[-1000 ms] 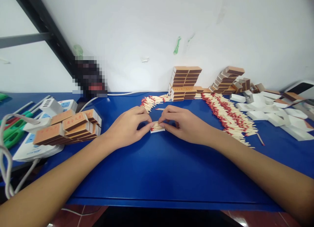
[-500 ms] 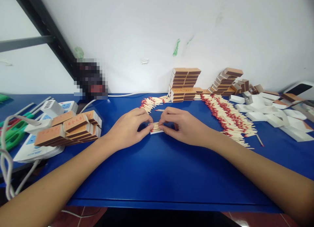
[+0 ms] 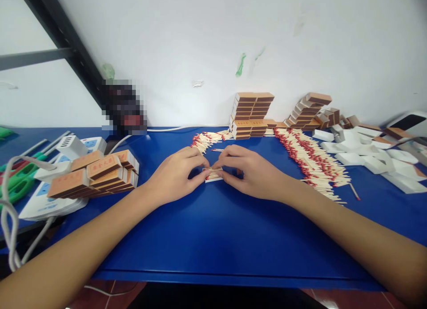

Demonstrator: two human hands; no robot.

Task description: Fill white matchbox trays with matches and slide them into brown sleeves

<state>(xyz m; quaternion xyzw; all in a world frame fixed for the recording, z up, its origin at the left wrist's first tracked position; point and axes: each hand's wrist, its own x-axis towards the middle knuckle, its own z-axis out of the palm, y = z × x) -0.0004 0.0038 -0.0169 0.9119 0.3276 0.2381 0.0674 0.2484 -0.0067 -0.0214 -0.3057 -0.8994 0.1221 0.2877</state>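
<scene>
A small white matchbox tray filled with matches rests on the blue table in front of me. My left hand is closed at its left end, thumb and fingertips pinching there. From the other side my right hand grips the tray's right end between thumb and forefinger. The fingertips partly cover the matches, so I cannot tell how firmly each hand presses on them. Just beyond the hands lies a loose match, and a small heap of matches spreads behind my left hand.
Matchboxes are stacked against the wall, with a leaning stack to their right. A long pile of matches and white trays lie right. At left, more matchboxes rest on a power strip, near green-handled scissors.
My right fingertips have shifted slightly right along the tray, and the left thumb slightly inward. The tray stays in place on the table.
</scene>
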